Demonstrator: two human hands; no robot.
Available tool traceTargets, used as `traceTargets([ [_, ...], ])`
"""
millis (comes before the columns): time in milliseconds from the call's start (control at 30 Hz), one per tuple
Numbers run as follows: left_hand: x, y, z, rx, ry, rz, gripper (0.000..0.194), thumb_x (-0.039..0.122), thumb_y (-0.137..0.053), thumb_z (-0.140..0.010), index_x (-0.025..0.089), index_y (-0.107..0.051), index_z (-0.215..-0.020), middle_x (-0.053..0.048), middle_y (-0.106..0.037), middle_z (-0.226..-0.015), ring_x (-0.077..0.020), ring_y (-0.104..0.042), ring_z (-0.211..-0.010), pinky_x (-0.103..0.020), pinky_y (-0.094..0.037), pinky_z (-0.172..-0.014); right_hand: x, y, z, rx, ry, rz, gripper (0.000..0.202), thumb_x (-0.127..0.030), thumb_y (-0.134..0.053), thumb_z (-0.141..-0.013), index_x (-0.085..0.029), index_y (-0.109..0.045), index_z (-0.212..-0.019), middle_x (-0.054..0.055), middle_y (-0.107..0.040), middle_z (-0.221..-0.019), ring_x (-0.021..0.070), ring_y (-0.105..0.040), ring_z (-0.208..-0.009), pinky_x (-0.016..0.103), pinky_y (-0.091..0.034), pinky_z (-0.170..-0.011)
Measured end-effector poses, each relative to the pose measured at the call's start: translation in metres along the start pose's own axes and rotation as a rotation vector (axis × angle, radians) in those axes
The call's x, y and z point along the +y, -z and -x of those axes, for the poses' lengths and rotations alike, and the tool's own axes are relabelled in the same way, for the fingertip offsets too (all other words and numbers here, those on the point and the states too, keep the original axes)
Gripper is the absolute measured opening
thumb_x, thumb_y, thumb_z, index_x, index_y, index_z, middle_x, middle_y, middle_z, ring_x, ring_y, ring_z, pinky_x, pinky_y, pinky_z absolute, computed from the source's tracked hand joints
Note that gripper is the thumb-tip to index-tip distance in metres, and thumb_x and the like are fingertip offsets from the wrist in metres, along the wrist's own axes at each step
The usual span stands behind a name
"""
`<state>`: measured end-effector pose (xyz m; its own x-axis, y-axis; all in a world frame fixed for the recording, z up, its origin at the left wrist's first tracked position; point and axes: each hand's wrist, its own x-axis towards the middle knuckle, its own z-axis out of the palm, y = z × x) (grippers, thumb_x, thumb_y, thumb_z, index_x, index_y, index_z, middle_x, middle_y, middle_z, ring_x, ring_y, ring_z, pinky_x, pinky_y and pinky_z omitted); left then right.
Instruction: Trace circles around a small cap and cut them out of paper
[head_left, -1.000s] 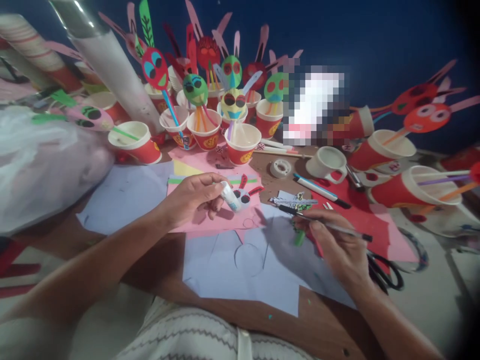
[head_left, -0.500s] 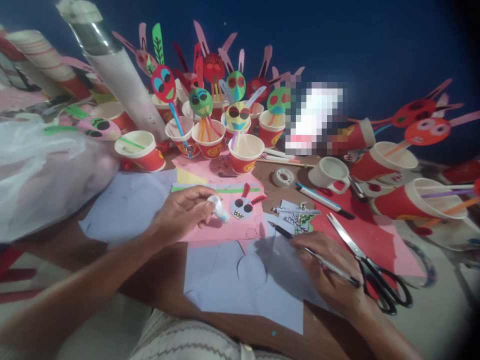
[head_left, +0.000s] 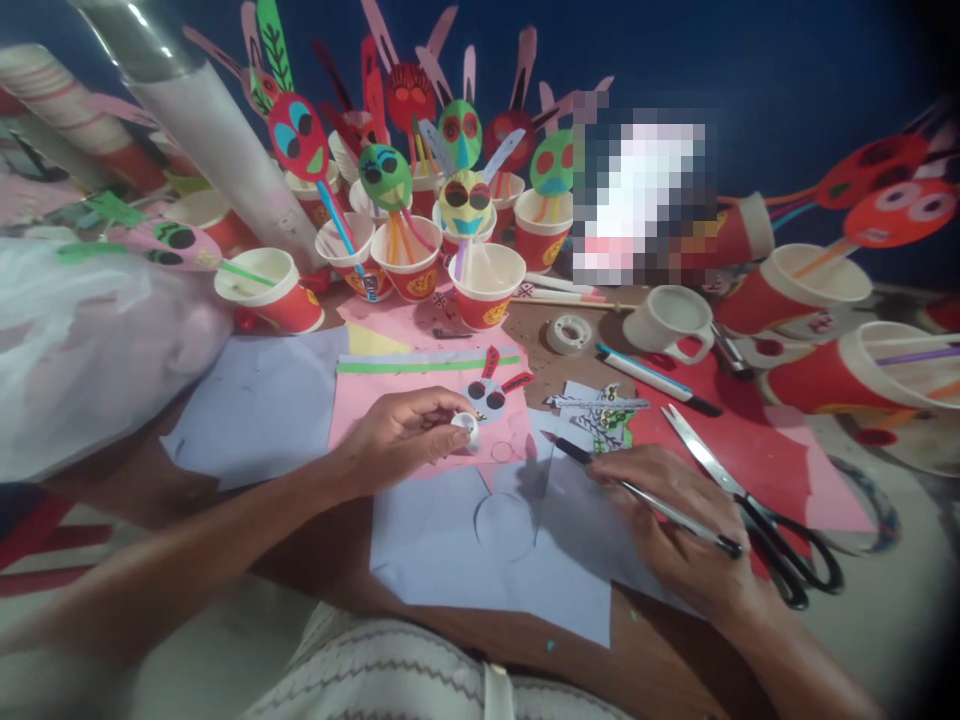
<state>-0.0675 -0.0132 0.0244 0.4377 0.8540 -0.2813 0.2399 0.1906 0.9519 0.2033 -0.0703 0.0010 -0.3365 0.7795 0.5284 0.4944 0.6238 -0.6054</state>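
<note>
My left hand pinches a small white cylinder between thumb and fingers, its round, hollow-looking end facing me. Just beyond it, on pink paper, lies a pale rabbit face with red ears and dark eyes, its lower part hidden by the cylinder. My right hand grips a black-and-clear pen, its tip pointing left above the pale blue paper. That sheet bears a drawn circle with lines running up from it. Faint small circles show on the pink paper.
Scissors lie on red paper at right, beside a marker and paper scraps. Behind stand a tape roll, a white mug and several paper cups with masks on straws. A plastic bag fills the left.
My left hand has moved right with the white cylinder, turning its end toward me and covering part of the rabbit face. The pen stays in my right hand; the view has shifted slightly.
</note>
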Motion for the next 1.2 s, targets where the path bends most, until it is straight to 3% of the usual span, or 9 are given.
traceTargets([
  [667, 0.0064, -0.0035, 0.0019, -0.065, -0.012, -0.212, 0.025, 0.036, -0.060, -0.078, 0.014, -0.062, -0.091, -0.001, -0.057, -0.071, -0.0095, -0.051, -0.059, -0.019, -0.045, -0.054, 0.0010, -0.0009, -0.0004, -0.009, -0.049, 0.015, 0.021, -0.007, -0.056, -0.079, -0.019, -0.065, -0.094, 0.006, -0.069, -0.077, 0.0207, -0.065, -0.070, 0.034, -0.050, -0.063],
  [933, 0.0043, -0.0022, 0.0054, -0.016, -0.145, -0.301, 0.021, 0.033, -0.060, -0.079, 0.015, -0.063, -0.088, -0.001, -0.057, -0.071, -0.0086, -0.049, -0.058, -0.018, -0.042, -0.052, 0.0036, -0.0019, 0.0028, -0.009, -0.050, 0.000, 0.023, -0.007, -0.057, -0.078, -0.020, -0.064, -0.096, 0.005, -0.069, -0.079, 0.0203, -0.065, -0.072, 0.034, -0.050, -0.064],
  [1200, -0.0008, 0.0007, 0.0063, -0.018, -0.178, -0.313, 0.023, 0.034, -0.060, -0.078, 0.014, -0.063, -0.091, -0.001, -0.058, -0.072, -0.0086, -0.048, -0.057, -0.019, -0.040, -0.051, 0.0029, -0.0007, 0.0043, -0.037, -0.044, -0.011, 0.024, -0.005, -0.055, -0.079, -0.018, -0.063, -0.098, 0.007, -0.067, -0.081, 0.0202, -0.063, -0.074, 0.033, -0.049, -0.064],
])
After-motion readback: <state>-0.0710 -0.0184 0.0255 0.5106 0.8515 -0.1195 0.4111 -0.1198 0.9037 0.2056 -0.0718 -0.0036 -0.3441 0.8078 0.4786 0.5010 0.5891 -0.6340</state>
